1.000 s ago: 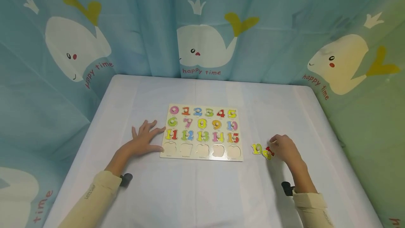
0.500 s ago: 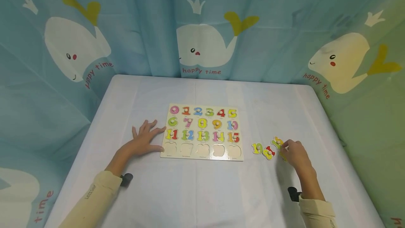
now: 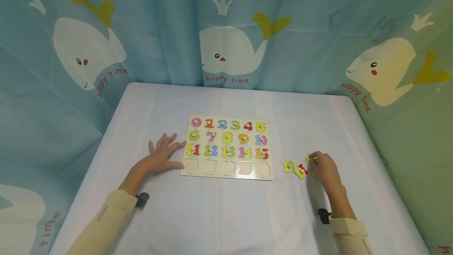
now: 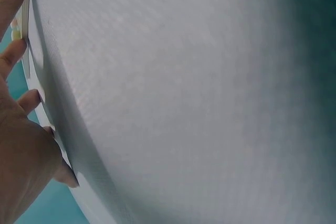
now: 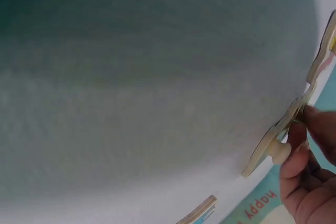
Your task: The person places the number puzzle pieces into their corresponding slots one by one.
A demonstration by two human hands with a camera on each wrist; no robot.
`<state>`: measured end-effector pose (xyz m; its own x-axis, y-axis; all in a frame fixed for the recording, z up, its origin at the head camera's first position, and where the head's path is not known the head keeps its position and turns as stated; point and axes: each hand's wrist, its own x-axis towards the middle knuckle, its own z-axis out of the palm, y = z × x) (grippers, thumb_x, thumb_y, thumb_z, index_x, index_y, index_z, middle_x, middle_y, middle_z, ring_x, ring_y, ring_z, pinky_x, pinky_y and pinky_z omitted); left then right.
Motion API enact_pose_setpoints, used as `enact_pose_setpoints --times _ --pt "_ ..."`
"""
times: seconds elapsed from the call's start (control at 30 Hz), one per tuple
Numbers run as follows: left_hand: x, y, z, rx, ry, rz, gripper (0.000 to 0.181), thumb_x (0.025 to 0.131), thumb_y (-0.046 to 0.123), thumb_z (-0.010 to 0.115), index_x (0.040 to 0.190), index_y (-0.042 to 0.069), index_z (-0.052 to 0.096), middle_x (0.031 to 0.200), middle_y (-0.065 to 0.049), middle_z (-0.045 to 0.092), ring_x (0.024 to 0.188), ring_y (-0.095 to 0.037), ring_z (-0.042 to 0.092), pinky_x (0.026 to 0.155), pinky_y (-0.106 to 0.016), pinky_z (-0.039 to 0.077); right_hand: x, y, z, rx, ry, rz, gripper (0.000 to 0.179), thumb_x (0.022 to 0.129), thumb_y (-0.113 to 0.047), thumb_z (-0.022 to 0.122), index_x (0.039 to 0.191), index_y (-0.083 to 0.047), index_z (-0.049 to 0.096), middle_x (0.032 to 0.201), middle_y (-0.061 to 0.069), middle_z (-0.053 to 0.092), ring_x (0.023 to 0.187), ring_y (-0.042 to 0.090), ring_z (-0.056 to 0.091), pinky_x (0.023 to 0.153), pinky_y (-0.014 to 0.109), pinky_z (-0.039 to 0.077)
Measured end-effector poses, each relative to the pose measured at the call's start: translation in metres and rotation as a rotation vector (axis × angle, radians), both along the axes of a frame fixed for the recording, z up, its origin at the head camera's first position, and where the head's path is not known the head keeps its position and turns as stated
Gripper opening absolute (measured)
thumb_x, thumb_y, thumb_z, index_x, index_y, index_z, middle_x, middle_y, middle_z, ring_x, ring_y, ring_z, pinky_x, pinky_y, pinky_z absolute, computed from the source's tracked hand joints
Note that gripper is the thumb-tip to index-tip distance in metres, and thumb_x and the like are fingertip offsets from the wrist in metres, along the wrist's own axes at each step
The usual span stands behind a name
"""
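A wooden number puzzle board (image 3: 226, 157) lies on the table, number pieces 0 to 15 filling its upper rows and bare recesses along the bottom row. My left hand (image 3: 159, 159) is spread, its thumb and a fingertip against the board's left edge. To the right of the board lie a 19 piece (image 3: 288, 166) and a yellow-and-red 18 piece (image 3: 301, 171). Beyond them my right hand (image 3: 325, 168) pinches a knobbed number piece (image 3: 307, 160), mostly hidden beneath the fingers. In the right wrist view, that piece (image 5: 265, 150) tilts beside the curled fingers, showing a round knob (image 5: 279, 151).
A white cloth covers the table (image 3: 226, 215). Blue curtains (image 3: 162, 30) with printed whales hang behind it and at its sides. Another yellow piece (image 3: 314, 173) peeks out under the right hand. Dark wrist cameras (image 3: 142, 200) sit on both wrists.
My right hand moved right, away from the 18 piece, uncovering a green-and-yellow piece, then came back left over that piece. The left hand stays at the board's edge.
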<state>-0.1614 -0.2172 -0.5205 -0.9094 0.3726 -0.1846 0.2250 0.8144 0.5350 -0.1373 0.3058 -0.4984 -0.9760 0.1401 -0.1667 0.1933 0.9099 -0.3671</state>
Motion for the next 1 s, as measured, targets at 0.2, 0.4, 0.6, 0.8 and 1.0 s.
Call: enact_pose_setpoints --times 0.2,0.4,0.6,0.8,1.0 --pt "-0.002 0.001 -0.001 -0.019 0.002 0.0 0.085 0.073 0.049 0.075 0.143 0.015 0.042 0.151 -0.023 0.017 0.136 -0.047 -0.003 0.094 -0.072 -0.013 -0.001 -0.005 0.003 -0.015 -0.017 -0.041 0.022 0.092 -0.002 0.055 0.108 0.013 0.057 0.095 0.025 0.057 0.079 0.032 0.052 0.065 0.04 0.047" --pt "-0.003 0.002 0.001 -0.019 0.003 -0.004 0.084 0.073 0.049 0.075 0.143 0.014 0.042 0.151 -0.023 0.017 0.136 -0.048 -0.003 0.094 -0.072 -0.013 0.002 -0.029 0.005 -0.08 0.083 0.036 0.019 0.091 -0.006 0.06 0.099 0.011 0.061 0.086 0.018 0.063 0.076 0.027 0.058 0.064 0.039 0.049" --pt "-0.003 0.002 0.003 -0.006 -0.002 -0.009 0.083 0.074 0.048 0.075 0.143 0.014 0.041 0.151 -0.023 0.016 0.136 -0.048 -0.004 0.094 -0.072 -0.013 0.002 -0.079 0.005 -0.08 0.165 0.211 0.017 0.086 -0.009 0.068 0.096 0.004 0.065 0.083 0.009 0.062 0.075 0.021 0.057 0.067 0.037 0.05" --pt "-0.001 0.002 0.003 0.021 0.004 -0.012 0.082 0.075 0.047 0.075 0.142 0.014 0.043 0.151 -0.023 0.017 0.136 -0.048 -0.004 0.094 -0.072 -0.014 0.0 -0.132 0.003 -0.095 0.162 0.359 0.015 0.08 -0.009 0.075 0.091 -0.002 0.066 0.078 0.001 0.058 0.071 0.015 0.052 0.066 0.03 0.048" --pt "0.001 0.002 0.005 0.02 -0.012 -0.005 0.083 0.074 0.047 0.075 0.142 0.013 0.042 0.151 -0.024 0.016 0.136 -0.048 -0.004 0.094 -0.072 -0.014 0.001 -0.182 -0.001 -0.124 0.14 0.508 0.013 0.08 -0.009 0.075 0.088 -0.004 0.066 0.075 -0.003 0.056 0.067 0.011 0.049 0.062 0.025 0.046"
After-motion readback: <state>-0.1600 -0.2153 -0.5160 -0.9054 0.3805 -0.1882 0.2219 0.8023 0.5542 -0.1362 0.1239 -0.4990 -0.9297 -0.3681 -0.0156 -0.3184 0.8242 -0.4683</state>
